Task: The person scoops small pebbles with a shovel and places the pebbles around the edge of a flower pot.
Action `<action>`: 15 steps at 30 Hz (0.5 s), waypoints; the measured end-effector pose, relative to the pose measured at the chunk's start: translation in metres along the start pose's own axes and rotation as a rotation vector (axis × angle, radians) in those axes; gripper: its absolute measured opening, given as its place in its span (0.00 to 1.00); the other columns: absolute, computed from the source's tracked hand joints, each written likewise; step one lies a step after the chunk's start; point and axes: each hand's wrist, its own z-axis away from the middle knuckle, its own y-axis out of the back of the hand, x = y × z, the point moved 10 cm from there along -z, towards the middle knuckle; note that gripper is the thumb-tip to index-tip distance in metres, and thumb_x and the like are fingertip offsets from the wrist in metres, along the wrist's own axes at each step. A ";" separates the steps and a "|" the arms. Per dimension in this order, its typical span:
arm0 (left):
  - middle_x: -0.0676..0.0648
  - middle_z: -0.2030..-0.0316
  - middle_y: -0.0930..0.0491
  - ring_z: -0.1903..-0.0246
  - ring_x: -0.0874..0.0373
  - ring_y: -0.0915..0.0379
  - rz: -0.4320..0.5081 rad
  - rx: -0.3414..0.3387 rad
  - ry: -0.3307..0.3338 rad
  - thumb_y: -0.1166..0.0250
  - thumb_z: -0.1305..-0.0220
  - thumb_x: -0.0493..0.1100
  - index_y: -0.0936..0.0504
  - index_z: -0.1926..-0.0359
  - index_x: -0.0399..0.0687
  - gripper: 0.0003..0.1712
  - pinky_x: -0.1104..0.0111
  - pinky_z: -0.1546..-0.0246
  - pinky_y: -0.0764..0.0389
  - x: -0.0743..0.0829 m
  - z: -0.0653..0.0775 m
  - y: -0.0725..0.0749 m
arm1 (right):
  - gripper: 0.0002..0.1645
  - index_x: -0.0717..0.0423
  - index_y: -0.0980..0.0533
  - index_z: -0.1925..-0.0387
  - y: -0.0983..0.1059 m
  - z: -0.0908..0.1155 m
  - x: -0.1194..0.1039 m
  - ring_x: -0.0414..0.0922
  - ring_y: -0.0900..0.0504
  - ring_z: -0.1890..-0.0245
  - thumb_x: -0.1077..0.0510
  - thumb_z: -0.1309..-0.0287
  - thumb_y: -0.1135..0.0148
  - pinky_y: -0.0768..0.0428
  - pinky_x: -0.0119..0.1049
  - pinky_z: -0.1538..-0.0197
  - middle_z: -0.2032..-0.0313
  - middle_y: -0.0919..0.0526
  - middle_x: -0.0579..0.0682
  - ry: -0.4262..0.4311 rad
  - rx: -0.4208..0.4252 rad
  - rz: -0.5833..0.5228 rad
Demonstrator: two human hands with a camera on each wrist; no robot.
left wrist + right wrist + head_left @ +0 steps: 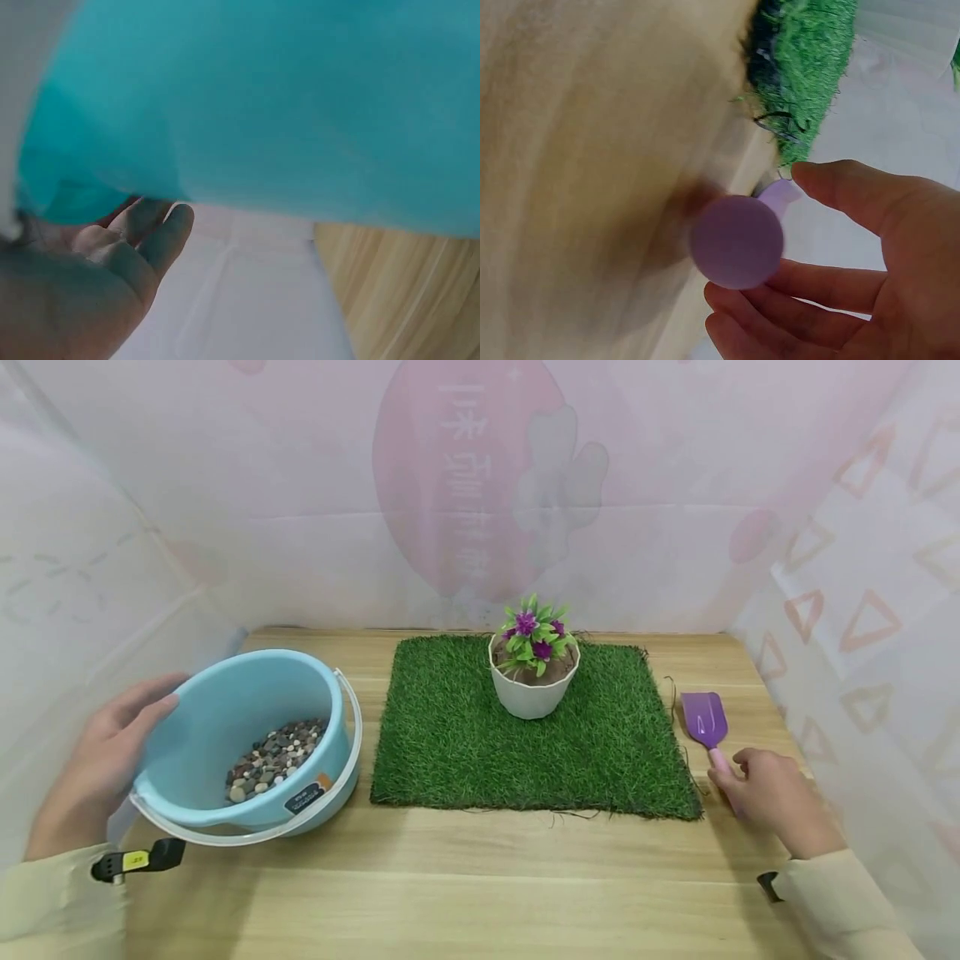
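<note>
A light blue bucket with pebbles inside stands on the left of the table, its white handle hanging down in front. My left hand lies against the bucket's outer left side, fingertips near the rim; in the left wrist view its fingers partly pass behind the bucket wall. On the right lies a purple toy shovel with a pink handle. My right hand holds that handle, thumb on one side and curled fingers on the other; the right wrist view shows the handle's round end.
A white pot with soil and purple flowers stands near the back of a green turf mat. The wooden table is bounded by white printed cloth walls at the back and sides.
</note>
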 end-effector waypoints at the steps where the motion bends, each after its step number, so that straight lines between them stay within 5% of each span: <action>1: 0.77 0.52 0.24 0.62 0.77 0.17 0.023 -0.015 0.008 0.47 0.17 0.54 0.34 0.20 0.62 0.29 0.73 0.72 0.08 -0.001 -0.002 -0.002 | 0.22 0.68 0.18 0.65 -0.002 0.000 0.001 0.52 0.22 0.75 0.49 0.32 0.32 0.20 0.43 0.72 0.75 0.16 0.59 0.000 0.002 -0.006; 3: 0.77 0.52 0.22 0.62 0.76 0.16 0.095 -0.037 0.031 0.47 0.16 0.53 0.33 0.21 0.64 0.28 0.71 0.72 0.07 -0.004 -0.003 -0.006 | 0.20 0.60 0.19 0.73 -0.005 0.000 0.002 0.46 0.27 0.77 0.48 0.32 0.32 0.29 0.35 0.74 0.80 0.21 0.50 -0.004 0.002 -0.014; 8: 0.78 0.53 0.19 0.64 0.74 0.15 0.290 -0.046 0.074 0.47 0.16 0.53 0.30 0.22 0.65 0.27 0.72 0.74 0.07 -0.012 -0.001 -0.007 | 0.21 0.53 0.20 0.79 -0.008 -0.001 0.002 0.45 0.28 0.78 0.49 0.30 0.33 0.29 0.35 0.73 0.82 0.22 0.47 0.011 0.018 -0.005; 15: 0.75 0.52 0.18 0.64 0.72 0.13 0.409 -0.029 0.114 0.44 0.19 0.56 0.30 0.22 0.65 0.29 0.70 0.72 0.06 -0.018 -0.003 -0.008 | 0.14 0.64 0.14 0.69 -0.006 -0.003 0.003 0.48 0.25 0.77 0.55 0.33 0.32 0.25 0.41 0.74 0.77 0.18 0.54 0.007 0.058 0.004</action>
